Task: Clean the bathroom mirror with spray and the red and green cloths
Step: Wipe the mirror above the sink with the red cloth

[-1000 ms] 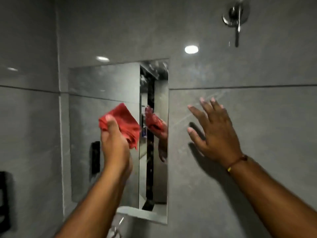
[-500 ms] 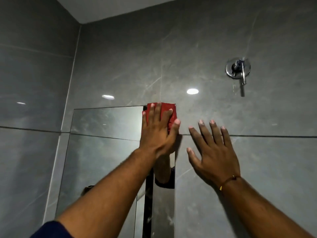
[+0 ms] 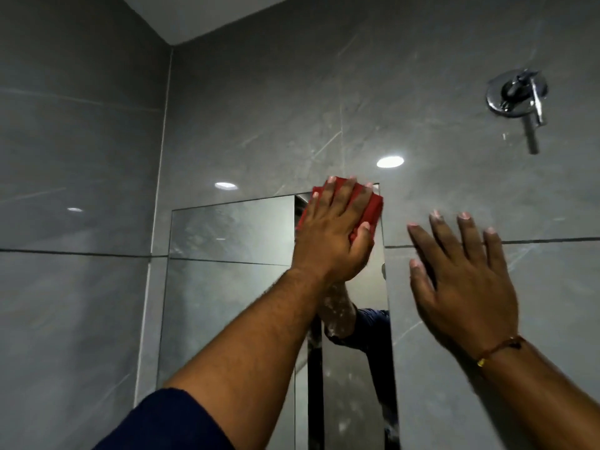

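A rectangular mirror (image 3: 227, 287) is set flush in the grey tiled wall. My left hand (image 3: 334, 235) lies flat on a red cloth (image 3: 371, 206) and presses it against the mirror's top right corner. Most of the cloth is hidden under my fingers. My right hand (image 3: 461, 284) rests open with fingers spread on the tiles just right of the mirror, holding nothing. The mirror reflects my left forearm and a dark sleeve. No spray bottle or green cloth is in view.
A chrome shower valve with a lever (image 3: 519, 95) projects from the wall at upper right. The adjoining side wall (image 3: 74, 190) meets the mirror wall at a corner on the left. The white ceiling (image 3: 201, 14) is just above.
My left hand rose from mid-mirror, where it gripped the bunched cloth, to the top right corner and flattened on it. The view tilted upward. My right hand stayed on the tiles.
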`<state>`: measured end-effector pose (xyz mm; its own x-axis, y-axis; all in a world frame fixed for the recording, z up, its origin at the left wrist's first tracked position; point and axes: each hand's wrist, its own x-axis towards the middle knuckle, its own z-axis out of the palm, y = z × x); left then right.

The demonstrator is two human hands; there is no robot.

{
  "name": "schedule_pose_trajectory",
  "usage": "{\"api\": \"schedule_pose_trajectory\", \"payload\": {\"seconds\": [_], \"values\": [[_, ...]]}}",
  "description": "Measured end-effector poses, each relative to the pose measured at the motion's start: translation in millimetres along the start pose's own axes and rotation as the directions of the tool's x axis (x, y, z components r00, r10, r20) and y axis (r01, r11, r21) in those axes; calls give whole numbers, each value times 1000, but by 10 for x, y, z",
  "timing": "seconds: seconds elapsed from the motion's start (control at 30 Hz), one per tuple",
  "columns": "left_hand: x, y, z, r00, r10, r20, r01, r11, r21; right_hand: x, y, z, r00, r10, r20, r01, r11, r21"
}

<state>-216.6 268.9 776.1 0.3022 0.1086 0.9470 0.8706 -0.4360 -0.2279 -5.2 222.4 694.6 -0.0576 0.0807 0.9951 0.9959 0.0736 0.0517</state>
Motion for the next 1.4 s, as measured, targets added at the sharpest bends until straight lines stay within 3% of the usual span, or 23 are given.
{"api": "schedule_pose_trajectory", "payload": {"seconds": [0.2, 0.33, 0.43, 0.53, 0.57, 0.6, 0.63, 0.67, 0.77, 0.83, 0.9, 0.93, 1.0, 1.07, 1.1, 1.2, 1.27, 1.33, 1.4], "values": [[-326, -1540, -308, 932, -340, -122, 341, 940, -12, -6, -70, 20, 1000, -3, -4, 3, 1000, -17], [-601, -2540, -488, 819, -548, -170, 554, 832, -12, 13, -82, 63, 999, -10, -43, 8, 999, -47], [-666, -2800, -495, 612, -764, -203, 761, 639, -111, -2, -108, 68, 998, -5, -59, 2, 998, -57], [-446, -2294, -404, 234, -963, -131, 929, 261, -261, 0, -98, 59, 999, -3, -51, -1, 998, -67], [-353, -1985, -355, 150, -982, -111, 939, 177, -294, -8, -105, 47, 999, -4, -48, 1, 998, -62], [-253, -1630, -308, 132, -985, -114, 935, 162, -316, -11, -118, 44, 999, 0, -43, -2, 999, -51], [-167, -1209, -262, 168, -977, -133, 925, 202, -321, -21, -101, 15, 999, 2, -33, -4, 999, -36], [-91, -809, -195, 250, -957, -150, 908, 285, -308, -23, -102, 15, 1000, -6, -26, 5, 1000, -28], [37, 286, 46, 600, -781, -175, 754, 625, -202, -41, -36, -11, 1000, -2, -17, 2, 1000, 20], [-55, 772, 194, 844, -515, -148, 506, 857, -95, -72, 28, -35, 1000, 16, -24, -15, 999, 49], [-222, 861, 281, 990, -125, -64, 126, 992, 4, -87, 71, -43, 999, 36, -40, -33, 995, 90], [-285, 751, 270, 997, 79, -13, -78, 996, 35, -97, 82, -39, 998, 45, -46, -40, 993, 110], [-325, 351, 176, 926, 372, 66, -376, 925, 59, -164, 108, -25, 997, 60, -47, -54, 990, 128], [-295, -169, 44, 871, 479, 108, -486, 873, 49, -225, 132, -7, 998, 44, -52, -38, 992, 119], [-303, -452, -18, 877, 471, 100, -476, 878, 43, -249, 133, 8, 998, 37, -52, -31, 992, 119], [-466, -1411, -199, 962, 272, -3, -270, 958, 93, -252, 82, 54, 998, 37, -51, -31, 993, 116], [-663, -2059, -351, 997, -51, -49, 55, 996, 71, -238, 37, 93, 999, -10, -34, 12, 998, 58], [-844, -2506, -438, 902, -416, -117, 415, 909, -31, -239, -3, 124, 999, -42, -18, 42, 999, 2], [-1034, -2633, -429, 696, -701, -157, 680, 713, -171, -236, 0, 124, 999, -45, -20, 45, 999, -5]]}}
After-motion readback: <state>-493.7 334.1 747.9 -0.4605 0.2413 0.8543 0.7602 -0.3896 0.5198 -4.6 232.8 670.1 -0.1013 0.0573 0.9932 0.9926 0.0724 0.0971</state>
